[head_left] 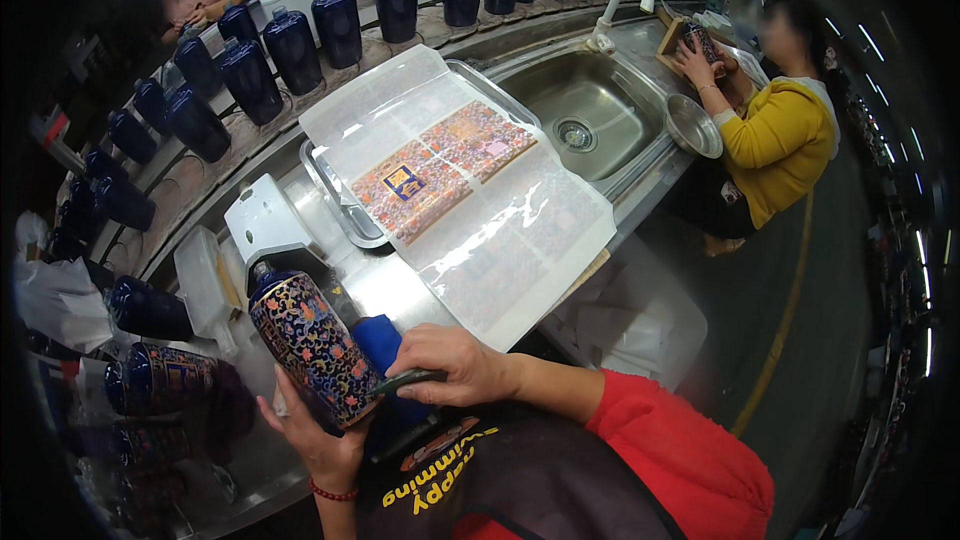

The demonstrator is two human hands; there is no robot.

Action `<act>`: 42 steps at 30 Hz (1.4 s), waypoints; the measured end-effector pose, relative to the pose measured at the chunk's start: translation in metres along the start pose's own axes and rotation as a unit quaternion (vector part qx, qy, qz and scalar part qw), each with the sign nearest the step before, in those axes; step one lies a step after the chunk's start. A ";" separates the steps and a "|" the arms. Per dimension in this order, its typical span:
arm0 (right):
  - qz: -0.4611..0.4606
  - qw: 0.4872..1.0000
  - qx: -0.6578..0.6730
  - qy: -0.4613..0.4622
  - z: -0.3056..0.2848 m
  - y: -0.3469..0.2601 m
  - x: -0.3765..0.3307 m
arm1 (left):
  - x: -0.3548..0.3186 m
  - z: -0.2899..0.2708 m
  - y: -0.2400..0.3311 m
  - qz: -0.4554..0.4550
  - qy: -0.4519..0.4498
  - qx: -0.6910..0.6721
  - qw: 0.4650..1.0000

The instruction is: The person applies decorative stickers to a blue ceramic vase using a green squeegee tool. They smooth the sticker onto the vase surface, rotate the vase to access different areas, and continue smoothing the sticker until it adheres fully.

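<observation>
A dark blue bottle [315, 340] with a colourful floral pattern lies tilted in front of me, its neck pointing up and away. My left hand [315, 445], a red bead bracelet at its wrist, supports the bottle near its base, thumb and fingers along the side. In my right hand [455, 365] is a dark green flat scraper-like tool [410, 380], its edge against the bottle's lower right side. Blue cloth [378, 342] shows just behind the bottle. Beyond it, patterned decal sheets [420, 190] lie under a clear film on white paper [510, 270], over a metal tray [350, 215].
A sink [600, 105] with a white faucet [625, 0] is at the back. Many plain blue bottles [395, 5] line the ledge. Decorated bottles [160, 378] lie at left beside a clear plastic box [205, 280]. At right, a co-worker in yellow [790, 140] handles another bottle.
</observation>
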State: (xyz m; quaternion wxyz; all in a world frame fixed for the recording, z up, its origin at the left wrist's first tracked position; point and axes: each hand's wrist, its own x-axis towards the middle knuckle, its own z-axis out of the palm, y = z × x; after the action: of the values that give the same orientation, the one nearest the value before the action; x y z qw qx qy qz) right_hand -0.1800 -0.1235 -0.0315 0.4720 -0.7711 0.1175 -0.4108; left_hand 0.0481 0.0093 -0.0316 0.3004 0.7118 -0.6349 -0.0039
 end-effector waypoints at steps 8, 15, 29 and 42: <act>0.003 0.999 -0.035 -0.019 -0.007 -0.010 0.004 | 0.003 0.002 0.001 -0.013 -0.005 -0.012 1.000; 0.042 0.998 -0.053 0.008 -0.005 -0.016 0.008 | -0.001 0.003 -0.002 0.015 0.021 0.004 1.000; -0.198 0.922 -0.283 -0.174 0.000 -0.047 0.041 | 0.003 0.000 -0.007 0.042 0.017 -0.051 0.998; 0.153 0.984 -0.083 -0.031 0.003 -0.018 0.008 | 0.005 -0.004 -0.009 0.043 -0.010 -0.057 0.997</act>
State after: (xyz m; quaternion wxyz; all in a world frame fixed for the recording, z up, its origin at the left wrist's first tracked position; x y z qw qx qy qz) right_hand -0.1767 -0.1166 -0.0126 0.4674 -0.7929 0.2532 -0.2980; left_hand 0.0592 0.0066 -0.0303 0.3345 0.6654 -0.6664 -0.0343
